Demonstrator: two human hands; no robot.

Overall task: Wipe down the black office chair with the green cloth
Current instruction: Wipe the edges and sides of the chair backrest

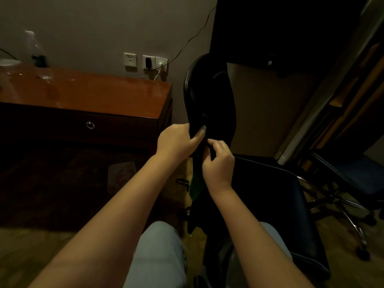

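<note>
A glossy wooden desk point(83, 90) stands against a grey wall point(93, 23) with sockets point(154, 62), dimly lit.

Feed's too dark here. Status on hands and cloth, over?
Both gripping green cloth: left hand, right hand, at black office chair backrest edge. Cloth hangs down beside seat. Nothing blocking.

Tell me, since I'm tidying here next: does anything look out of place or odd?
A cable slants loosely up the wall from the sockets, and a pale packet lies on the floor beside the desk. The cloth looks dark, green only low down.
</note>
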